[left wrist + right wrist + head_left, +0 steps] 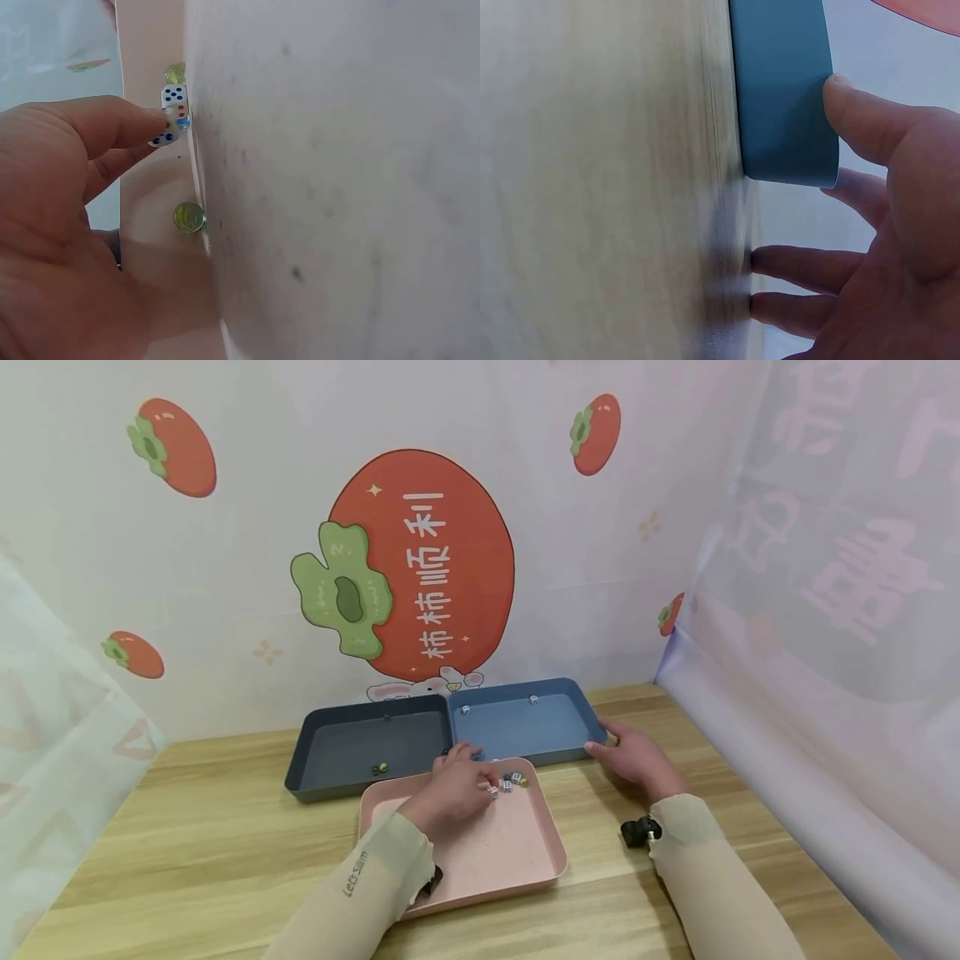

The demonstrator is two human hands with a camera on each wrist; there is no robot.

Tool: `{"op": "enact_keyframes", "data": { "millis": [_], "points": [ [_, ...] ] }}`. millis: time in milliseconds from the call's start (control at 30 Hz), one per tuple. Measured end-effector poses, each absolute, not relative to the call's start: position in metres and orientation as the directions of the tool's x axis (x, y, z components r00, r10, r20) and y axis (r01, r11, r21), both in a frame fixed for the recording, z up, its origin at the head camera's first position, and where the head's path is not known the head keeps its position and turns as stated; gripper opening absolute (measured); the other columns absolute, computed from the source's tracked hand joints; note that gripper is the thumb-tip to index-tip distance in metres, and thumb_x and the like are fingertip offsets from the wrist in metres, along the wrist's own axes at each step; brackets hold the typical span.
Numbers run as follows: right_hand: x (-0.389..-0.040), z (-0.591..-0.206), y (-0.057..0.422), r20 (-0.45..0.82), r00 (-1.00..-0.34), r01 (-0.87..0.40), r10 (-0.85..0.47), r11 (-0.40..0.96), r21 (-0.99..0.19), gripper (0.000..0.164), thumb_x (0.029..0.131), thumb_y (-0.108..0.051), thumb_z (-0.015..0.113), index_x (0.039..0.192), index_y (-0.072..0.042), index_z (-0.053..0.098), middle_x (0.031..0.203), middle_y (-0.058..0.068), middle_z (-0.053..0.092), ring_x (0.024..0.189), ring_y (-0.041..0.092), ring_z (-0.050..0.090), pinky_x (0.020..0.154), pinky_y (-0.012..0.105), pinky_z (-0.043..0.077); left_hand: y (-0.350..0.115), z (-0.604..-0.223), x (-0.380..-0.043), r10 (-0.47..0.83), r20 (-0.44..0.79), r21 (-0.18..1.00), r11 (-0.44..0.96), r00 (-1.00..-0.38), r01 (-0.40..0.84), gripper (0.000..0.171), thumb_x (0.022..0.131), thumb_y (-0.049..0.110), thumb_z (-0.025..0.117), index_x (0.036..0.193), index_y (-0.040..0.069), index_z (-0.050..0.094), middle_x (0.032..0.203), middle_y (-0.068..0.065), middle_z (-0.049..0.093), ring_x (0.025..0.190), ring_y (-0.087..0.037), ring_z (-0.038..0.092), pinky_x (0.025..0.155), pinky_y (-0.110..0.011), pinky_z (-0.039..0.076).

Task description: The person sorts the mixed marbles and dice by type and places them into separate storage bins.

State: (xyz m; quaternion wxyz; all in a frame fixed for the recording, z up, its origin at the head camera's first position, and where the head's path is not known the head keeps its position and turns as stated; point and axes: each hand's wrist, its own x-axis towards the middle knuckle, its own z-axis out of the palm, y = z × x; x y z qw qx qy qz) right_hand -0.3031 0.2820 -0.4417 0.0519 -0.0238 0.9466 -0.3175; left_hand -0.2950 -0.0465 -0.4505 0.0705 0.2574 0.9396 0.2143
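Head view: the near pink tray (517, 852) holds dice (507, 786) in its far right; marbles (383, 767) lie in the far-left dark-grey tray (408, 739), two dice in the far-right blue tray (525, 731).

Left wrist: the left hand (60, 195) pinches a white die (165, 139).

Right wrist: the right hand (900, 247), fingers spread, touches the blue tray's corner.

Bright head view, dimmer wrist views, soft blurred shadows

1 white die (164, 139), blue-pipped, pinched in pink tray (510, 852); blue tray (517, 727) flat, 2 dice (466, 710) inside.
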Motion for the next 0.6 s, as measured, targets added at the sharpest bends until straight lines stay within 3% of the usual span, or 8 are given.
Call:
{"op": "enact_keyframes", "data": {
  "millis": [233,500,600],
  "points": [
    [-0.304,-0.444,0.280,-0.075,-0.994,-0.024,-0.082,0.817,-0.576,0.077,0.100,-0.049,0.055,0.157,-0.006,0.027,0.146,0.033,0.041,0.131,0.051,0.041,0.103,0.064,0.032,-0.046,-0.450,-0.296,0.489,-0.023,0.499,0.761,-0.872,0.414,0.013,0.093,0.022,0.064,0.100,0.027,0.074,0.152,-0.010,0.042,0.147,-0.033,0.016,0.111,-0.061,0.013],
    [-0.304,-0.443,0.279,-0.072,-0.994,-0.028,-0.086,0.815,-0.579,0.075,0.101,-0.046,0.055,0.157,-0.005,0.027,0.146,0.033,0.041,0.131,0.051,0.040,0.103,0.064,0.032,-0.044,-0.432,-0.293,0.387,0.003,0.646,0.703,-0.922,0.297,0.009,0.093,0.024,0.068,0.098,0.027,0.074,0.145,-0.007,0.049,0.141,-0.033,0.031,0.109,-0.064,0.016],
    [-0.305,-0.443,0.280,-0.071,-0.994,-0.029,-0.086,0.817,-0.576,0.076,0.101,-0.047,0.055,0.157,-0.005,0.027,0.145,0.033,0.041,0.130,0.052,0.040,0.103,0.064,0.032,-0.045,-0.415,-0.293,0.350,-0.028,0.751,0.626,-0.936,0.211,0.008,0.094,0.025,0.067,0.100,0.023,0.073,0.143,-0.007,0.051,0.138,-0.033,0.036,0.106,-0.061,0.029]
  ]
}}
